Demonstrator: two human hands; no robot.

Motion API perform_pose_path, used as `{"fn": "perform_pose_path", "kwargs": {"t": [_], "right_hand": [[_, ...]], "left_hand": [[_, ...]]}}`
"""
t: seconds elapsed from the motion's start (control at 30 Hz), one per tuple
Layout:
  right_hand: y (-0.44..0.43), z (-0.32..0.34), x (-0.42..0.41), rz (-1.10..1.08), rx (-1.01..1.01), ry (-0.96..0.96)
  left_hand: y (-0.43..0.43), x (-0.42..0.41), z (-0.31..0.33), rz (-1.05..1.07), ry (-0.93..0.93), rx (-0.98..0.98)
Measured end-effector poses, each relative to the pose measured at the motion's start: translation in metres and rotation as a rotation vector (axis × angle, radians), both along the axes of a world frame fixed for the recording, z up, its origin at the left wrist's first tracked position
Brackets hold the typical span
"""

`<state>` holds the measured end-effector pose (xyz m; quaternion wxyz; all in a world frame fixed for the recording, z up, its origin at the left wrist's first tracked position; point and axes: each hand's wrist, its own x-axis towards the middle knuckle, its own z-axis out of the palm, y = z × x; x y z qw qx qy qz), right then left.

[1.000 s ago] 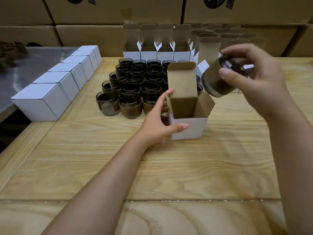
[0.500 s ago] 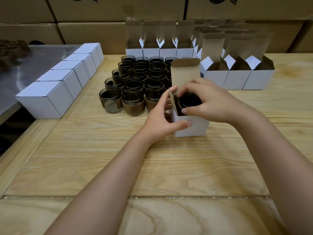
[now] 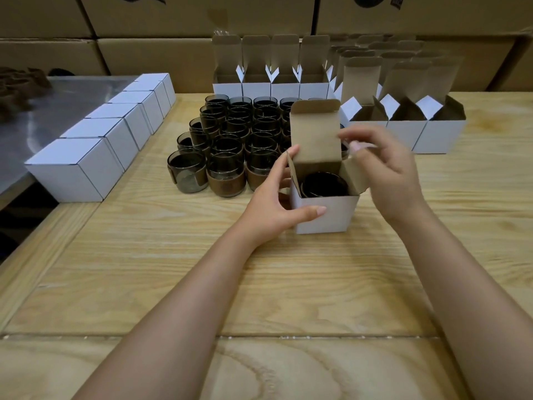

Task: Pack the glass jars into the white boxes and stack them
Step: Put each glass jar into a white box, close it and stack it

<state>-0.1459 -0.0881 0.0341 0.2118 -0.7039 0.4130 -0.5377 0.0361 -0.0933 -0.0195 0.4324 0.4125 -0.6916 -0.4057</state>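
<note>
An open white box stands on the wooden table with its brown lid flap upright. A dark glass jar sits inside it. My left hand grips the box from the left, thumb on the front face and fingers by the left side flap. My right hand hovers over the box's right side, its blurred fingertips near the lid's right edge, with nothing seen in it. Several more jars with brown sleeves are grouped just behind and to the left of the box.
A row of closed white boxes lies along the table's left edge beside a metal surface. Open empty boxes stand at the back and back right. Large cardboard cartons form a wall behind.
My right hand brought the jar down from the upper right, put it into the box and let go. It now sits higher, at the lid's right edge. My left hand kept hold of the box.
</note>
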Motion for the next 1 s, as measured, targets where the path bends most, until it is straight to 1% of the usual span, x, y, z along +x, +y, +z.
{"fn": "perform_pose_path", "kwargs": {"t": [0.03,0.1,0.2,0.23,0.27,0.37,0.47,0.57,0.63,0.77,0.87,1.0], "right_hand": [[0.001,-0.004,-0.001,-0.008,0.032,-0.180],[0.001,-0.011,-0.004,0.008,0.105,-0.438],[0.000,-0.017,-0.010,0.144,0.221,-0.831],[-0.001,-0.018,-0.011,0.174,0.276,-0.914],[-0.001,-0.019,-0.010,0.173,0.336,-0.931],[-0.001,-0.029,0.000,0.210,0.478,-0.816],[-0.001,-0.035,0.009,0.227,0.448,-0.595],[-0.005,-0.033,0.007,0.218,0.412,-0.544],[-0.005,-0.032,0.006,0.233,0.353,-0.490],[-0.004,-0.032,0.003,0.274,0.248,-0.472],[-0.001,-0.030,-0.001,0.292,0.269,-0.384],[-0.003,-0.030,-0.002,0.213,0.257,-0.329]], "left_hand": [[0.000,0.000,0.000,0.004,-0.010,0.000],[0.000,0.001,0.000,-0.005,-0.029,0.001],[0.000,0.000,0.001,-0.034,-0.045,-0.024],[0.000,-0.001,0.001,-0.042,-0.045,-0.037],[0.001,-0.001,0.001,-0.049,-0.039,-0.048],[0.000,-0.002,-0.001,-0.053,-0.018,-0.066],[0.000,-0.003,-0.001,-0.047,0.000,-0.063],[0.000,-0.004,-0.001,-0.049,-0.010,-0.062],[-0.001,-0.004,-0.001,-0.052,-0.013,-0.058],[-0.001,-0.004,0.000,-0.057,-0.002,-0.031],[0.000,-0.004,0.000,-0.054,0.033,-0.025],[0.001,-0.005,0.000,-0.053,0.088,-0.026]]}}
